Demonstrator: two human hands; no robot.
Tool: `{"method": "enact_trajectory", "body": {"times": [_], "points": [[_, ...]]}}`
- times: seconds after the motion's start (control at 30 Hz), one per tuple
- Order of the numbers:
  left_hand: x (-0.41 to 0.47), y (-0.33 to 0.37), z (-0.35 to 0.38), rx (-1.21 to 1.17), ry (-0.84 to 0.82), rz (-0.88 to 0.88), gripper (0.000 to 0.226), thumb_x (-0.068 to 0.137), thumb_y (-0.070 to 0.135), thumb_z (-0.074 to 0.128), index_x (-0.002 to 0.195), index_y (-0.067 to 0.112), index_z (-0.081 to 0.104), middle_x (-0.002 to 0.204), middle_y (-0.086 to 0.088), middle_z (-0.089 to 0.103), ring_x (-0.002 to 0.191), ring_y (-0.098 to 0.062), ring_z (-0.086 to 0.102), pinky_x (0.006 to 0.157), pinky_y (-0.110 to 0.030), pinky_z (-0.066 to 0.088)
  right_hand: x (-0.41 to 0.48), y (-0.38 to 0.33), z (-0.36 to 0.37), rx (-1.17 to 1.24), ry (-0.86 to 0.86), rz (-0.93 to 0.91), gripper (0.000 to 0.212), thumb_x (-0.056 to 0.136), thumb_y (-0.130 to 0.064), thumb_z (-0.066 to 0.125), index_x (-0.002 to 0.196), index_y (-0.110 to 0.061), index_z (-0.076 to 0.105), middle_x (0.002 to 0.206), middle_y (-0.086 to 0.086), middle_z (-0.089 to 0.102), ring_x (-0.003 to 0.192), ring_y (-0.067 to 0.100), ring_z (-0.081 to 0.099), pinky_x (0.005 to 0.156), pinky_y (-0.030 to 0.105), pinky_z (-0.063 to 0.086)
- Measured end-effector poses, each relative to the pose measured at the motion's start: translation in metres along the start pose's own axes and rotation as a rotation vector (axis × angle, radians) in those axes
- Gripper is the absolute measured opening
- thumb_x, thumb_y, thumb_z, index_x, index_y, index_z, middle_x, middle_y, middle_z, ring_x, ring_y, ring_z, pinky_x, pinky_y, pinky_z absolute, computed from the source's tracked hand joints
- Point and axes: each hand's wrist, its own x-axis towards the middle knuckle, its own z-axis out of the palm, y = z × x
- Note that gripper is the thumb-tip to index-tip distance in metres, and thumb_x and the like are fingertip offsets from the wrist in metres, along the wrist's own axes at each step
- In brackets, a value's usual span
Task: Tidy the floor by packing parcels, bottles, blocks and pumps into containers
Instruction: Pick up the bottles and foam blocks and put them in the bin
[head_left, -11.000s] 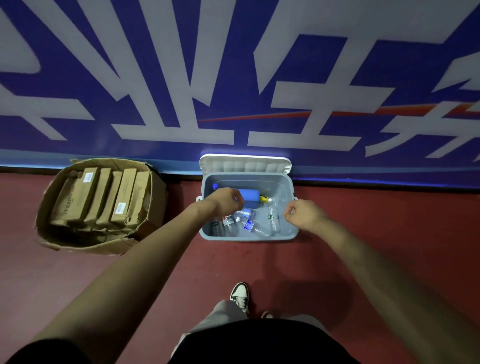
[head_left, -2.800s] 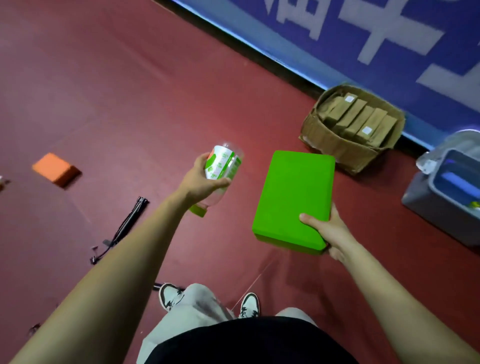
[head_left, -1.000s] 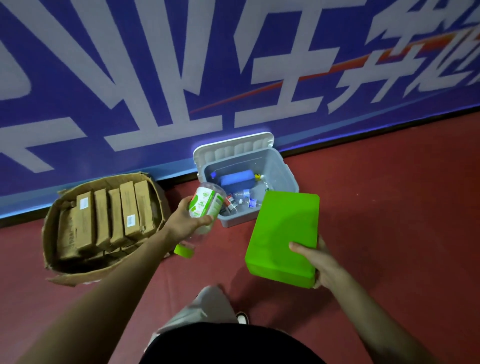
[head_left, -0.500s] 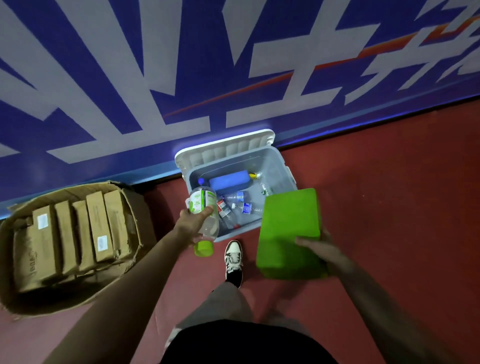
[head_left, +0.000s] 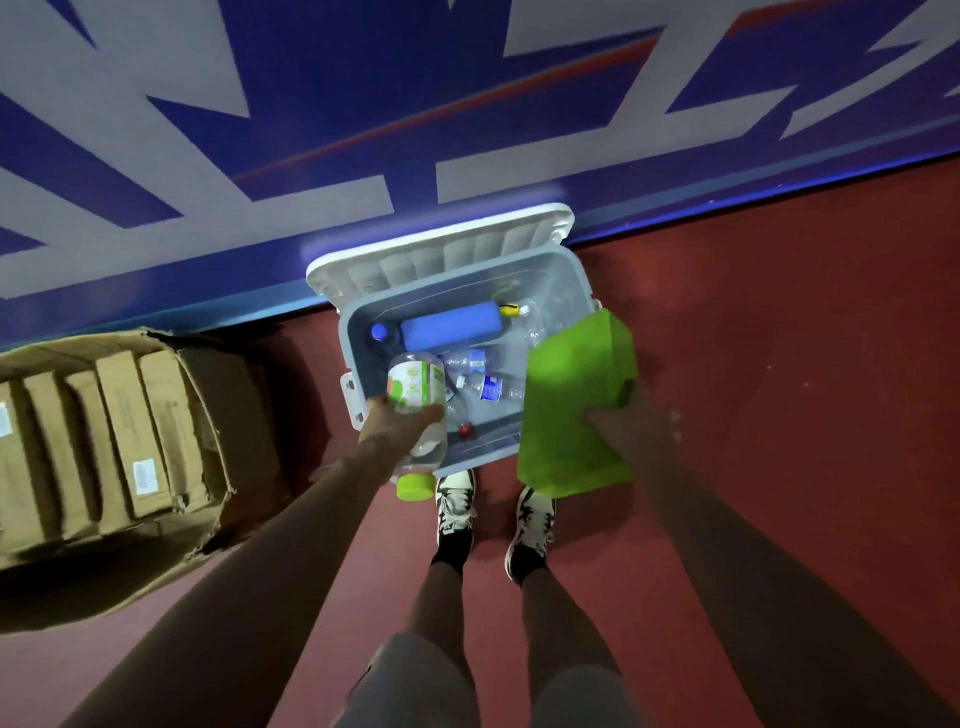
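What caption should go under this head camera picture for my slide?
Left hand holds a green-capped bottle and right hand a green block at the open grey bin.

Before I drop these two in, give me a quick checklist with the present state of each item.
1. Lid of the grey bin open: ok, tipped back toward the wall.
2. Left hand grips the green-capped bottle: ok, fingers curled round it.
3. Bottle over the opening: cannot tell; its label end lines up with the near left corner, and its cap end shows past the near rim.
4. Right hand holds the green block: ok, though the hand is blurred.
5. Room for the green block: cannot tell; a blue block and loose bottles cover much of the bin floor.
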Motion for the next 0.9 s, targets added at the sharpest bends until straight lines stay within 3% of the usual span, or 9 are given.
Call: {"method": "enact_trajectory", "body": {"times": [0.1,0.2,0.33,0.43,0.5,0.6,0.8,0.9], "points": [[0.026,0.012,0.012,0.053,0.017,-0.017,0.075,0.078,0.031,0.074,0.134,0.003,0.031,0.123,-0.014,0.052,0.111,-0.033,0.057,0.085,-0.038,0.049,0.025,-0.009,0.008,-0.12,0.126,-0.016,0.074,0.08,-0.028,0.069,0.144,-0.016,0.034,0.139,0.025,0.031,0.127,0.042,0.035,0.104,0.038,0.032],[0.041,0.023,0.013,0.196,0.036,-0.014,0.078,0.075,0.029,0.072,0.133,-0.003,0.032,0.117,-0.015,0.054,0.11,-0.035,0.058,0.083,-0.037,0.048,0.041,-0.013,0.017,-0.196,0.19,-0.096,0.059,0.081,-0.031,0.057,0.135,-0.012,0.046,0.131,0.028,0.038,0.122,0.042,0.036,0.103,0.036,0.023],[0.043,0.021,0.013,0.437,-0.009,0.018,0.044,0.09,0.014,0.055,0.13,-0.002,0.048,0.129,-0.02,0.054,0.12,-0.035,0.052,0.097,-0.036,0.044,0.042,-0.003,0.015,-0.324,-0.021,-0.225,0.028,0.089,-0.011,0.055,0.114,-0.001,0.062,0.12,0.024,0.057,0.112,0.04,0.052,0.096,0.039,0.039],[0.031,0.024,0.014,0.532,-0.076,0.062,0.034,0.092,0.008,0.051,0.124,-0.002,0.056,0.128,-0.02,0.056,0.119,-0.033,0.053,0.094,-0.031,0.044,0.028,0.005,0.006,-0.3,-0.095,-0.174,0.02,0.091,-0.015,0.048,0.088,-0.009,0.067,0.104,0.02,0.068,0.098,0.033,0.064,0.085,0.038,0.048],[0.019,0.03,0.012,0.559,-0.107,0.105,0.027,0.09,0.008,0.054,0.115,0.0,0.062,0.122,-0.02,0.061,0.113,-0.033,0.057,0.087,-0.029,0.045,0.019,0.01,0.0,-0.278,-0.122,-0.139,0.024,0.09,-0.016,0.047,0.07,-0.015,0.06,0.099,0.018,0.069,0.089,0.028,0.064,0.082,0.038,0.049],[-0.001,0.044,0.007,0.629,-0.137,0.218,0.021,0.09,0.013,0.053,0.101,0.003,0.067,0.111,-0.021,0.066,0.105,-0.033,0.061,0.078,-0.028,0.043,0.005,0.006,-0.012,-0.305,-0.15,-0.13,0.022,0.089,-0.017,0.045,0.079,-0.012,0.064,0.099,0.018,0.069,0.089,0.03,0.063,0.082,0.039,0.05],[-0.043,0.082,-0.008,0.728,-0.173,0.347,0.024,0.093,0.016,0.046,0.108,0.007,0.063,0.117,-0.011,0.063,0.112,-0.028,0.057,0.082,-0.025,0.04,-0.033,-0.026,-0.034,-0.306,-0.115,-0.236,0.02,0.089,-0.017,0.052,0.096,-0.013,0.071,0.105,0.013,0.07,0.102,0.031,0.065,0.09,0.037,0.051],[-0.068,0.094,-0.018,0.748,-0.205,0.413,0.027,0.095,0.006,0.038,0.111,0.004,0.06,0.119,-0.015,0.058,0.12,-0.032,0.051,0.084,-0.032,0.042,-0.055,-0.041,-0.042,-0.357,-0.076,-0.298,0.022,0.089,-0.02,0.051,0.1,-0.015,0.07,0.108,0.012,0.07,0.104,0.031,0.064,0.091,0.037,0.051]]}}
